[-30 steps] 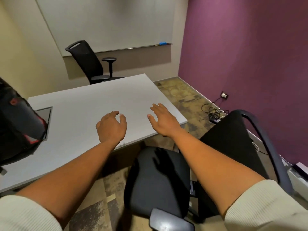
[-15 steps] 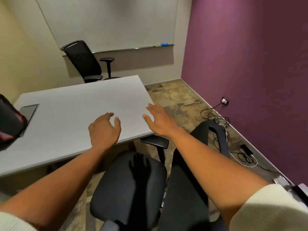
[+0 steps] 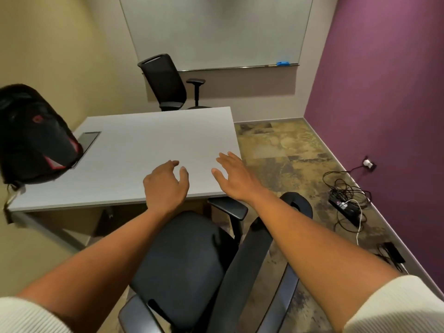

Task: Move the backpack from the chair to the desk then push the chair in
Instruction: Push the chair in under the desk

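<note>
Backpack (image 3: 36, 138) on desk (image 3: 149, 150), left end. Chair (image 3: 189, 260) pulled out, seat bare. Left hand (image 3: 165, 186), right hand (image 3: 236, 177) — both spread, empty, above near desk edge.

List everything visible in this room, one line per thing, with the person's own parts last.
backpack: 1, black with red trim, on the desk's left end
desk: 1, light grey, centre
near chair: 1, black, at the desk's near edge, seat bare
far chair: 1, black, beyond the desk
whiteboard: 1, white, back wall
eraser: 1, blue, on the whiteboard ledge
power strip and cables: 1 tangle, black and white, floor by the purple wall
left hand: 1, open, above the desk edge
right hand: 1, open, above the desk corner
</note>
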